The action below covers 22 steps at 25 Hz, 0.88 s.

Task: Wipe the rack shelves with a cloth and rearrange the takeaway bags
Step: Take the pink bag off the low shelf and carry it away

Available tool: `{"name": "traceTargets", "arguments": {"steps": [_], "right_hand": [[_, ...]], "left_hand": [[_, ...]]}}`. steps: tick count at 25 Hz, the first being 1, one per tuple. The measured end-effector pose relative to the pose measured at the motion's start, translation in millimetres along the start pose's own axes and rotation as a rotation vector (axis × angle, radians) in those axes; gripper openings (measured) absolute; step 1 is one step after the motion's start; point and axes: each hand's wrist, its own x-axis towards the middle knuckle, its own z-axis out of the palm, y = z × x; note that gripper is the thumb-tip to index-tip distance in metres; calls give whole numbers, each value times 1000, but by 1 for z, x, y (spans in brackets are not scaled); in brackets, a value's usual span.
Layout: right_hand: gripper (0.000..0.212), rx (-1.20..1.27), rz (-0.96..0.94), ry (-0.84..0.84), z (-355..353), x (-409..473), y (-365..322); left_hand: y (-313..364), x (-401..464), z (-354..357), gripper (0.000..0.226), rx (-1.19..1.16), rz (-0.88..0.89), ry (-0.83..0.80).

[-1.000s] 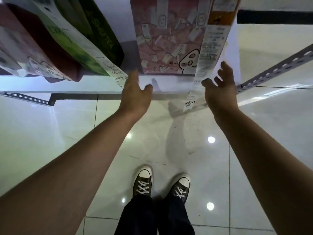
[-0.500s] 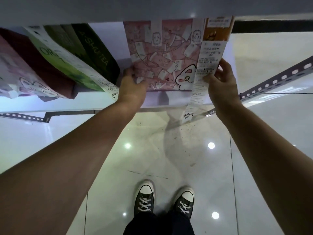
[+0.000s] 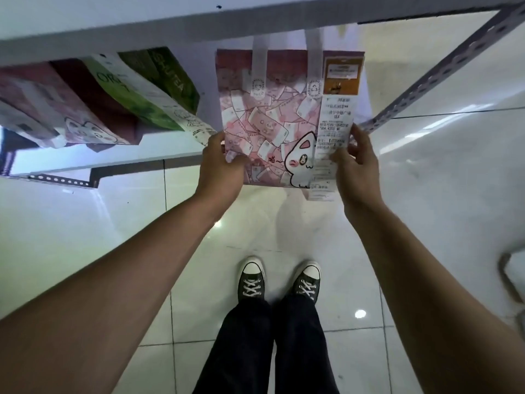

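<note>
- Nearest the camera, two bare forearms reach forward from the bottom corners, above dark trousers and a pair of black lace-up canvas shoes with white toe caps [image 3: 251, 280] standing on a glossy pale tiled floor [image 3: 443, 194].
- The left hand [image 3: 220, 169] grips the lower left edge of a pink paper takeaway bag printed with banknotes and a white cartoon cat [image 3: 267, 123]; its thumb lies across the bag's front and the fingers are hidden behind.
- The right hand [image 3: 356, 163] grips the bag's lower right edge, thumb pressing on a long white printed receipt [image 3: 331, 137] that hangs down the bag's right side past its bottom; the print is too small to read.
- Between the two hands the bag faces the camera, its lower edge out past the front of a white rack shelf [image 3: 119, 155]; whether it touches the shelf cannot be told.
- The bag's two white strap handles run up behind the underside of the shelf above.
- Left of the left hand, a green and white paper tea bag [image 3: 147, 89] and a dark red patterned bag [image 3: 71, 109] lean on the same shelf, cut off at the left edge.
</note>
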Motion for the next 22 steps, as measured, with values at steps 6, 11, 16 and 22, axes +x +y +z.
{"name": "traceTargets", "arguments": {"steps": [6,11,16,22], "right_hand": [[44,69,143,64,-40,-78,-3],[43,89,192,155,-83,-142,-19],[44,142,151,233,-147,-211,-55],[46,280,43,421,-244,-302,-125]], "left_hand": [[13,-66,-14,30,107,21,-55],[37,-132,-16,36,117,-15,-122],[80,-211,-7,41,104,18,-164],[175,-323,13,43,90,191,-295]]}}
